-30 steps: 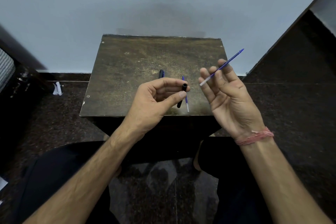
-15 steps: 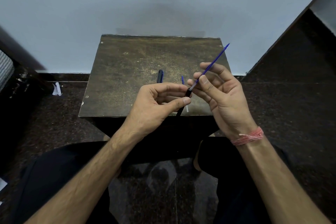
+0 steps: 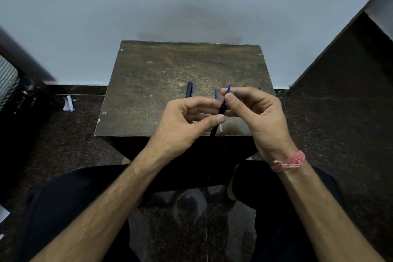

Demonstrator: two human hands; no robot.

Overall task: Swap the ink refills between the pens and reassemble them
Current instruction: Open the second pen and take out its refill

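Observation:
My left hand pinches a black pen barrel between thumb and fingers, above the near edge of the small wooden table. My right hand grips a blue ink refill that is mostly inside the barrel; only its blue upper end sticks out above my fingers. A second blue refill lies on the table behind my hands, its white end showing below them. Another black pen part lies on the table just left of it.
A small blue tip peeks out behind my right hand. The table stands against a pale wall. Dark speckled floor surrounds it, with a scrap of white paper at the left and a dark slanted ledge at the right.
My right hand brought the blue refill from up in the air to the barrel's mouth and has pushed it most of the way in. My left hand kept the barrel steady.

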